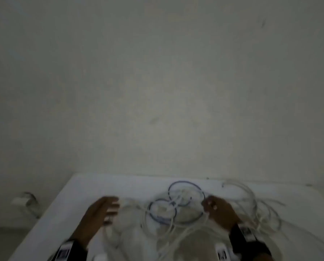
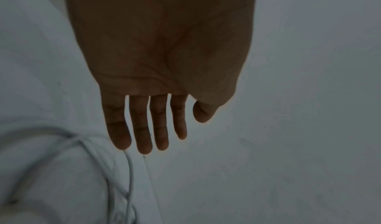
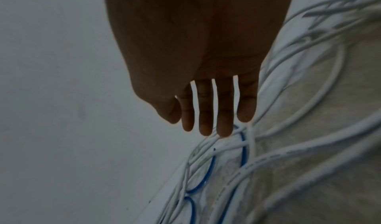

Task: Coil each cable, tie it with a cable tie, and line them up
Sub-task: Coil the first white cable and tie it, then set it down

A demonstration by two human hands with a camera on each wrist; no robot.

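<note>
Clearly, both hands hover over a white table [image 1: 86, 187] strewn with loose cables, and neither grips anything. From the head view, which is dim and blurred, the left hand [image 1: 103, 209] sits at the left edge of the tangle with its fingers stretched toward the cables, while the right hand [image 1: 218, 210] is at the right side of the blue loops. From the left wrist camera, the left hand [image 2: 163, 61] shows 4 straight fingers [image 2: 142, 129] slightly spread and the thumb out to the side, nothing between them; a white cable [image 2: 129, 170] runs just past the fingertips, and I cannot tell whether it touches them. From the right wrist camera, the right hand [image 3: 198, 48] is likewise flat with its fingers [image 3: 224, 113] straight and parted, their tips just above a crossing of white strands and a thin blue cable [image 3: 243, 146]. The blue cable [image 1: 183, 202] lies in the middle of the table in several loose loops, uncoiled and untied, overlapped by the white cables [image 1: 251, 206], which sprawl in wide loops from the centre to the right side and toward the near edge. A pale wall [image 1: 157, 81] rises behind the table.
</note>
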